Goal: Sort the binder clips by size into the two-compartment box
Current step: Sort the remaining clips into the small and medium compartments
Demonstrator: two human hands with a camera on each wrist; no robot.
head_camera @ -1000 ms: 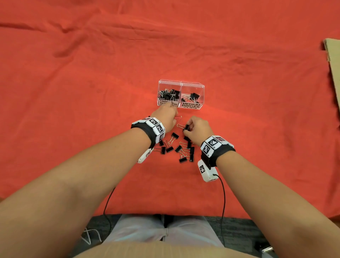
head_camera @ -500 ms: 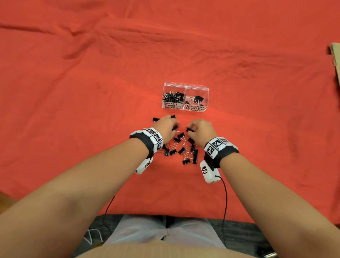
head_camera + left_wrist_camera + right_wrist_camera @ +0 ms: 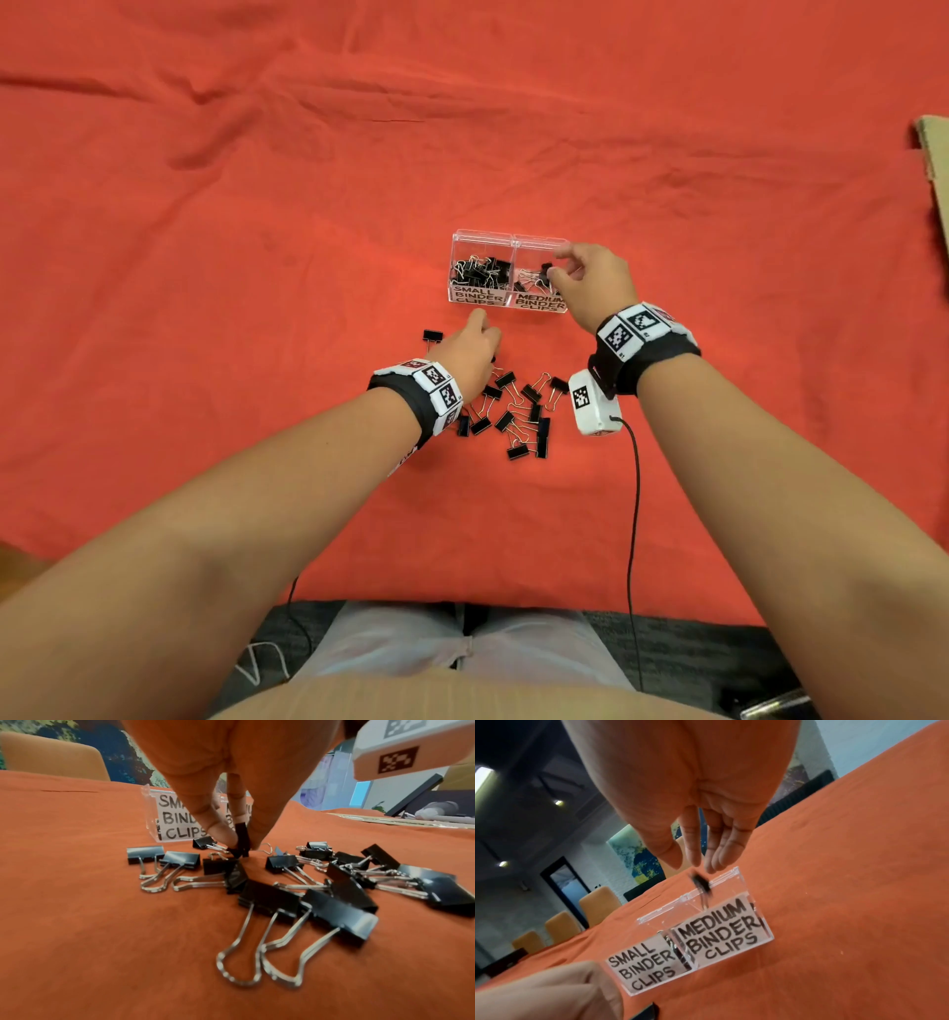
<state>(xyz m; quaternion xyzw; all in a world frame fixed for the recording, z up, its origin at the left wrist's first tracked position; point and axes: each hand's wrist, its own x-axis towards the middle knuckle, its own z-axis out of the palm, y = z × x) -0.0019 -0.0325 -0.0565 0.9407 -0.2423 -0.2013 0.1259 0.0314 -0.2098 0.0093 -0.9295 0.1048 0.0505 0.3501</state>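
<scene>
The clear two-compartment box (image 3: 481, 304) (image 3: 741, 882) stands on the red cloth, labelled SMALL on the left and MEDIUM on the right, with black clips in both halves. My right hand (image 3: 557, 267) (image 3: 693, 864) hovers over the medium half with fingers straight. A black clip (image 3: 702, 883), blurred, drops just below its fingertips. My left hand (image 3: 485, 349) (image 3: 240, 843) is down at the far edge of the loose clip pile (image 3: 513, 411) (image 3: 308, 892). Its thumb and fingers pinch a small black clip (image 3: 243, 839) standing on the cloth.
One stray clip (image 3: 433, 335) lies left of my left hand. A cardboard sheet (image 3: 934, 169) sits at the far right edge. The right wrist camera's cable (image 3: 634, 514) trails back over the table's front edge. The cloth is wrinkled at the far left.
My right hand rose from the pile to the medium compartment and let its clip go. My left hand came back from the box to the pile and pinched a small clip.
</scene>
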